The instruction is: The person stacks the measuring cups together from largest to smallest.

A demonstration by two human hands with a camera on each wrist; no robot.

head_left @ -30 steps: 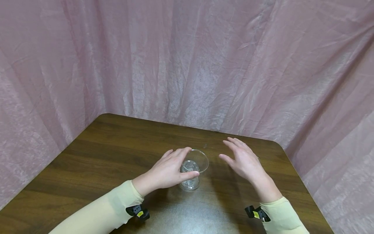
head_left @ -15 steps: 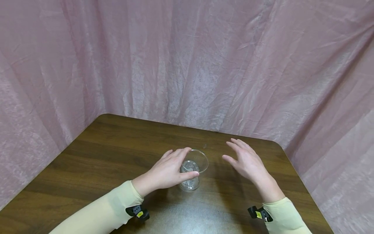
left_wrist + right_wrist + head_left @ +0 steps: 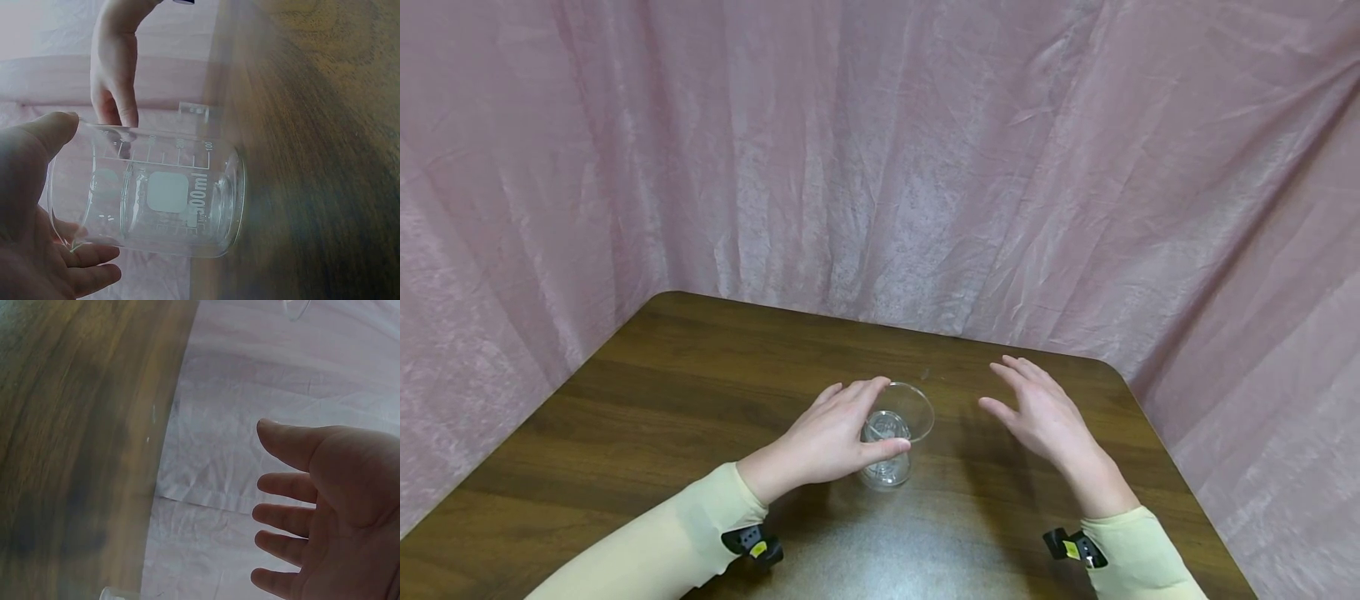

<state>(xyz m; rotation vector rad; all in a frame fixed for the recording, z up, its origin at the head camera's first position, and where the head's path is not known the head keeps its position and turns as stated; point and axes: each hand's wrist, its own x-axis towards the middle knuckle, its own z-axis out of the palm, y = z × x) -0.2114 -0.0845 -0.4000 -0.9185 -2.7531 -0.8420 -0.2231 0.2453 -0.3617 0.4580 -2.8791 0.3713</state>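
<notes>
Head view puts the beaker [image 3: 901,423] toward six o'clock, upright, the left hand [image 3: 831,437] gripping it near the rim from nine o'clock, thumb and fingers set wide round the glass. At three o'clock from it, the right hand [image 3: 1041,417] hovers over the surface [image 3: 737,367], fingers loosely spread, holding nothing. It should handle as stiff, fairly light, slick and fragile (rims chip easily), so lower on the wall seems a surer hold. An inner ring may be a nested vessel; I cannot tell. The small clear item [image 3: 194,111] is indistinct.
</notes>
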